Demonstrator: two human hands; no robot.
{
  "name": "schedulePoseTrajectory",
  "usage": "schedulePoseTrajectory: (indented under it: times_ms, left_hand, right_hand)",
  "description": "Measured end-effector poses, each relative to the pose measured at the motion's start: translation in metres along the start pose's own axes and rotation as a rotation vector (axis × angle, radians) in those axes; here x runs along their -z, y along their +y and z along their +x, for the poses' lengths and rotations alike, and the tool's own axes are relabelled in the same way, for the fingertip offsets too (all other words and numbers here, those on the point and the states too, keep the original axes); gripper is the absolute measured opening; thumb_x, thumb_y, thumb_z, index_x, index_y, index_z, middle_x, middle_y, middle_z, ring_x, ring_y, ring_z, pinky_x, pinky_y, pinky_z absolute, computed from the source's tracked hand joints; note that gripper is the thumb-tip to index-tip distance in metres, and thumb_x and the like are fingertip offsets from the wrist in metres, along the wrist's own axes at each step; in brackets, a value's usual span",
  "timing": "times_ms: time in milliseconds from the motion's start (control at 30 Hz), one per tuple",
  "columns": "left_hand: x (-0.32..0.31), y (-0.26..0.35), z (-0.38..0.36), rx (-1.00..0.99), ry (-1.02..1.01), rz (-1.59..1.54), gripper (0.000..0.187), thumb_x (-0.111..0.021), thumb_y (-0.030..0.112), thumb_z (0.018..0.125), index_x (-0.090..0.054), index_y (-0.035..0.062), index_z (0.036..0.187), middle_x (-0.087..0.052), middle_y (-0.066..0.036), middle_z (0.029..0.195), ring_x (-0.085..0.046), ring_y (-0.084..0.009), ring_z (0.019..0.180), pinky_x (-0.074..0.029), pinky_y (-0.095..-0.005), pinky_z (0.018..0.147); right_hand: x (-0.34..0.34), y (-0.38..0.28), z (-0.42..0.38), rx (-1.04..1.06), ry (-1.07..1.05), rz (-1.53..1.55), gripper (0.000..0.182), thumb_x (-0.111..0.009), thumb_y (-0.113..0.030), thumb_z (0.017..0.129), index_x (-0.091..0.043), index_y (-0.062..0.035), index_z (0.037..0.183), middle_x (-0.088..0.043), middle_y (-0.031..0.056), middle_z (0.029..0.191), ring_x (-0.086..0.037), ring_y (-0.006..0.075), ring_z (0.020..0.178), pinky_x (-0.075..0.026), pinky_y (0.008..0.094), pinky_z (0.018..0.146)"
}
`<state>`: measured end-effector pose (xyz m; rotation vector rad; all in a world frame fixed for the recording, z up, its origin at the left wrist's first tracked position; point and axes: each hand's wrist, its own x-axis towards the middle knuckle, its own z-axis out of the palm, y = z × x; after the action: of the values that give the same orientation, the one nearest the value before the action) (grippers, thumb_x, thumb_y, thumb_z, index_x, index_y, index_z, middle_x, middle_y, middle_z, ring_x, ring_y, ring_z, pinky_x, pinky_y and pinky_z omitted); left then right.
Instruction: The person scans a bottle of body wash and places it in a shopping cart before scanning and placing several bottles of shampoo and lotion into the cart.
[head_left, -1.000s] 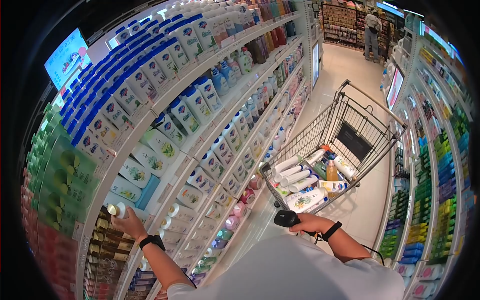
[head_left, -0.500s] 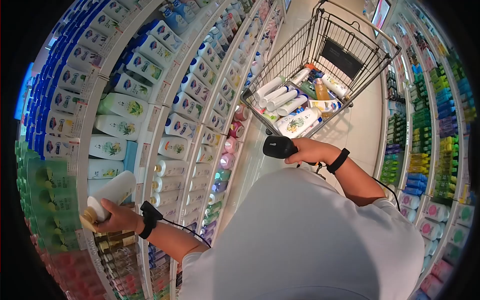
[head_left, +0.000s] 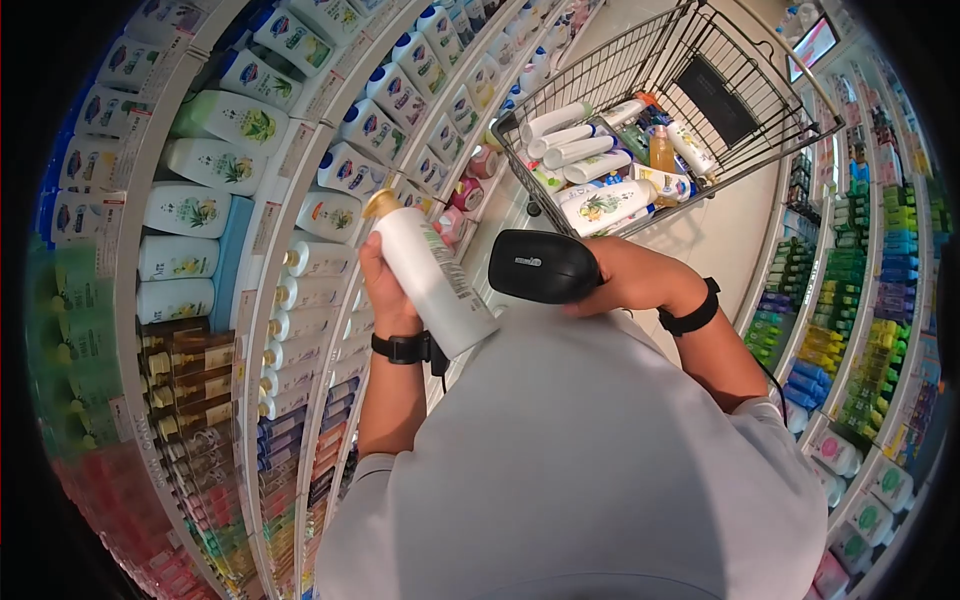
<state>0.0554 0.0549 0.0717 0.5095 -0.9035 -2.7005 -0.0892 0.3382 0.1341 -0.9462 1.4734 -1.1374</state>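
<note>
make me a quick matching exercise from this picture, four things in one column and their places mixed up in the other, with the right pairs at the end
Things
1. white bottle with a gold top
2. black device
3. amber bottle
4. dark panel

Places
A. inside the cart, among other bottles
B. in the right hand
C. on the wire side of the cart
D. in the left hand

Right pairs: 1-D, 2-B, 3-A, 4-C
</note>
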Motion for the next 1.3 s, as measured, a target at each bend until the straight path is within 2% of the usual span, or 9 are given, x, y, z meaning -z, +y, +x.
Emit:
schedulePoseTrajectory:
  times_ms: [167, 333, 533, 667, 900, 967, 1100, 1200, 1300]
  left_hand:
    - [-0.009, -0.038, 0.013, 0.086, 0.059, -0.016, 0.065, -0.043, 0.053, 0.094, -0.052, -0.0002, 0.130, -0.062, -0.019, 0.115, -0.066, -0.0299, 0.096, -0.057, -0.0429, 0.083]
    - [-0.016, -0.051, 0.014, 0.219, -0.099, -0.027, 0.075, -0.034, 0.065, 0.096, -0.040, 0.0079, 0.145, -0.055, -0.023, 0.128, -0.066, -0.0331, 0.099, -0.060, -0.0446, 0.078]
    - [-0.029, -0.058, 0.022, 0.396, -0.138, -0.221, 0.081, -0.035, 0.071, 0.093, -0.041, 0.0104, 0.146, -0.057, -0.023, 0.128, -0.067, -0.0348, 0.103, -0.060, -0.0476, 0.079]
    - [-0.058, -0.067, 0.024, 0.461, -0.114, -0.205, 0.081, -0.035, 0.073, 0.092, -0.046, 0.0105, 0.143, -0.059, -0.022, 0.127, -0.066, -0.0367, 0.106, -0.059, -0.0525, 0.077]
    - [-0.049, -0.096, 0.042, 0.468, -0.275, -0.163, 0.083, -0.035, 0.076, 0.091, -0.048, 0.0107, 0.140, -0.064, -0.021, 0.116, -0.069, -0.0372, 0.095, -0.060, -0.0534, 0.073]
    - [-0.055, -0.106, 0.043, 0.441, -0.228, -0.151, 0.078, -0.033, 0.072, 0.093, -0.047, 0.0119, 0.141, -0.064, -0.018, 0.120, -0.071, -0.0352, 0.092, -0.062, -0.0524, 0.063]
    - [-0.073, -0.122, 0.050, 0.458, -0.229, -0.319, 0.085, -0.033, 0.076, 0.091, -0.048, 0.0092, 0.140, -0.066, -0.022, 0.112, -0.069, -0.0373, 0.094, -0.060, -0.0496, 0.074]
    - [-0.089, -0.131, 0.051, 0.386, -0.040, -0.359, 0.083, -0.032, 0.074, 0.092, -0.048, 0.0073, 0.140, -0.066, -0.023, 0.111, -0.069, -0.0381, 0.095, -0.060, -0.0504, 0.074]
    - [-0.095, -0.139, 0.054, 0.364, -0.135, -0.118, 0.081, -0.031, 0.071, 0.094, -0.048, 0.0061, 0.140, -0.067, -0.023, 0.110, -0.069, -0.0389, 0.096, -0.060, -0.0511, 0.076]
  right_hand:
    - [0.002, 0.008, 0.000, -0.013, 0.020, -0.004, 0.045, -0.079, -0.013, 0.078, -0.063, -0.0041, 0.118, -0.070, 0.0045, 0.097, -0.060, 0.0133, 0.088, -0.048, 0.0295, 0.082]
    - [0.010, 0.009, -0.009, -0.005, 0.073, 0.026, 0.046, -0.080, -0.014, 0.077, -0.062, -0.0003, 0.117, -0.069, 0.0070, 0.096, -0.060, 0.0146, 0.086, -0.048, 0.0305, 0.080]
    - [0.029, 0.006, -0.021, -0.208, 0.067, -0.081, 0.059, -0.081, -0.009, 0.074, -0.058, 0.0006, 0.127, -0.068, 0.0074, 0.107, -0.057, 0.0140, 0.096, -0.048, 0.0303, 0.088]
    - [0.041, 0.009, -0.032, -0.180, 0.097, -0.076, 0.058, -0.080, -0.010, 0.074, -0.058, 0.0002, 0.127, -0.068, 0.0078, 0.106, -0.057, 0.0141, 0.095, -0.048, 0.0306, 0.088]
    - [0.066, 0.020, -0.055, -0.115, 0.152, -0.145, 0.051, -0.079, -0.017, 0.075, -0.061, -0.0011, 0.120, -0.071, 0.0124, 0.099, -0.065, 0.0199, 0.088, -0.050, 0.0328, 0.083]
    - [0.074, 0.015, -0.062, -0.115, 0.135, -0.164, 0.052, -0.079, -0.017, 0.074, -0.061, -0.0013, 0.121, -0.071, 0.0127, 0.100, -0.065, 0.0200, 0.089, -0.050, 0.0329, 0.084]
    - [0.085, 0.014, -0.074, -0.152, 0.077, -0.156, 0.054, -0.080, -0.015, 0.073, -0.061, -0.0016, 0.122, -0.071, 0.0105, 0.100, -0.063, 0.0179, 0.090, -0.050, 0.0323, 0.085]
    - [0.090, 0.018, -0.080, -0.159, 0.028, -0.127, 0.054, -0.081, -0.013, 0.072, -0.062, -0.0012, 0.121, -0.071, 0.0083, 0.100, -0.060, 0.0150, 0.089, -0.049, 0.0312, 0.086]
    - [0.095, 0.022, -0.083, -0.149, -0.025, -0.122, 0.054, -0.080, -0.015, 0.072, -0.062, -0.0015, 0.121, -0.071, 0.0077, 0.100, -0.061, 0.0145, 0.090, -0.049, 0.0308, 0.086]
